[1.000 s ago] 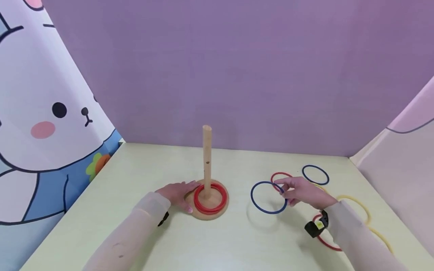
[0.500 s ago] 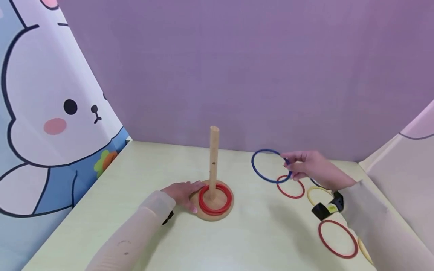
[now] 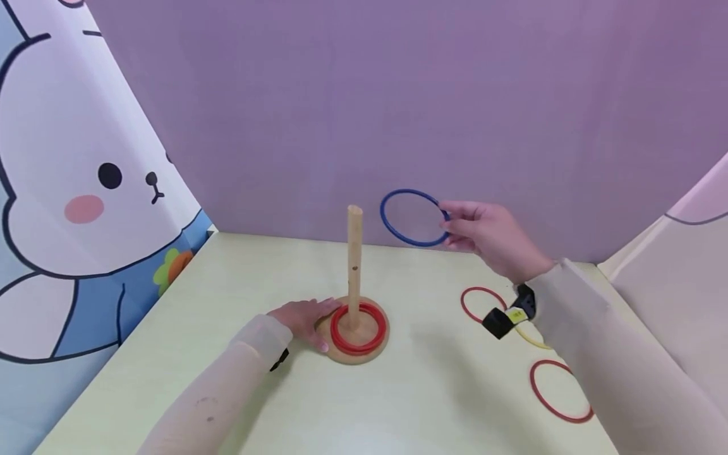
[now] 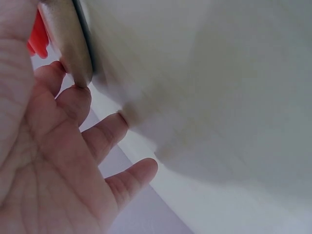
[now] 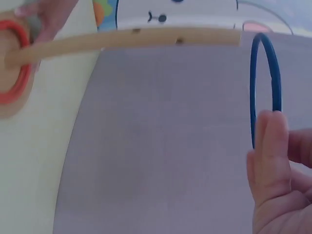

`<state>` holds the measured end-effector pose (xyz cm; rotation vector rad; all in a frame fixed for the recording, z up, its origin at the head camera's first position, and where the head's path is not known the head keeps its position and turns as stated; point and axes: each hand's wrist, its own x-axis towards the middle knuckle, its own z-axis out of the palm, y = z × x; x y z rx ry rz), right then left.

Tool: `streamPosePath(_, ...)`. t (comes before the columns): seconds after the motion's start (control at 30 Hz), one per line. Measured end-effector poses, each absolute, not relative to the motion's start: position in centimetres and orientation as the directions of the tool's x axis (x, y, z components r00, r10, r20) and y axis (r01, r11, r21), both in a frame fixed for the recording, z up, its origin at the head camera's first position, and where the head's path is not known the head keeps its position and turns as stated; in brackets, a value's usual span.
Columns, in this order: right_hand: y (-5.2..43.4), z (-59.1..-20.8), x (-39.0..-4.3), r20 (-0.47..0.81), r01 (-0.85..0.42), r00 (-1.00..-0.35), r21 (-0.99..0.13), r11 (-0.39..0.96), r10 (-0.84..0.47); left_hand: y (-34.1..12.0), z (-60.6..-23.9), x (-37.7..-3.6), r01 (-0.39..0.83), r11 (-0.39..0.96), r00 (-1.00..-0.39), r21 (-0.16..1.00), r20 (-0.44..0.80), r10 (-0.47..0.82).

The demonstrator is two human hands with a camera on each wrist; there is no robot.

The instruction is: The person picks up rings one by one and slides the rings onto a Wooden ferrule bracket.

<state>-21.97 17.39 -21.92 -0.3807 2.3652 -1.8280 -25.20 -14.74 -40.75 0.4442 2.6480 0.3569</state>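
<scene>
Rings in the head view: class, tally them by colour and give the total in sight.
Red rings: 4 (two round the peg, two on the table)
Blue ring: 1
Yellow ring: 1, partly hidden
Total: 6

The right arm hides part of the yellow ring (image 3: 533, 338), perhaps another ring too.

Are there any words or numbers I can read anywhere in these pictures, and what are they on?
None can be read.
The small yellow tag on the black wrist strap: too small and blurred to tell whether it bears any writing.
The bunny curtain, blue ring, wooden peg and red rings: no writing shows.
</scene>
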Motion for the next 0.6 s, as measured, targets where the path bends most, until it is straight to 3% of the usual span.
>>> streamPosePath(0.27, 14.2, -20.2, -21.7, 0.080, -0.107, -0.970, -0.988, 0.108, -0.230, -14.9, -40.8, -25.4, 0.221, 0.924, -0.855, 0.311, -0.394, 0.337)
streamPosePath(0.6, 12.1, -19.2, -21.3, 0.046, -0.073, -0.970, -0.992, 0.107, -0.239, -14.5, -40.0, -25.2, 0.248, 0.933, -0.848, 0.261, -0.407, 0.339)
